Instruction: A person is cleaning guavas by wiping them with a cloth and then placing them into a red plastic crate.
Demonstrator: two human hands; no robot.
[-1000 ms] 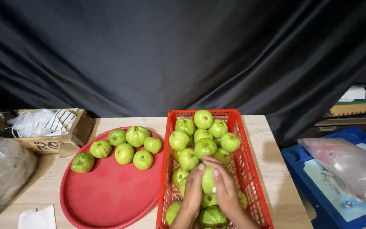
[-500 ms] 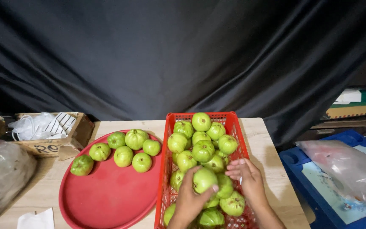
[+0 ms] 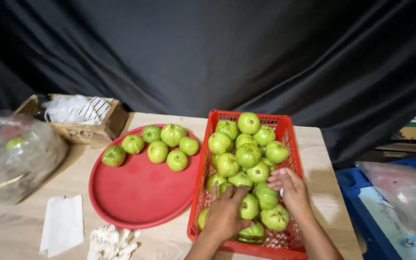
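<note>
Left hand: palm down inside the near end of the red crate, fingers spread over the green guavas; the grip lies loosely across the fruit under it, and I cannot tell whether it has clenched on any one.
Right hand: just right of the left hand, in the crate's middle, fingertips touching a guava; grip relaxed, clasping nothing that shows.
Crate: a red plastic mesh basket standing on the right part of the tabletop, heaped with guavas from far end to near end.
Red tray: round, just left of the crate and touching it; six guavas lie along its far rim, the near part bare.
Cardboard box: far left, holding crumpled plastic.
Clear plastic bag: left edge, one green fruit inside.
White paper: near left, flat on the tabletop.
Crumpled white cloth: near edge, just beside the tray.
Backdrop: black drape behind everything.
</note>
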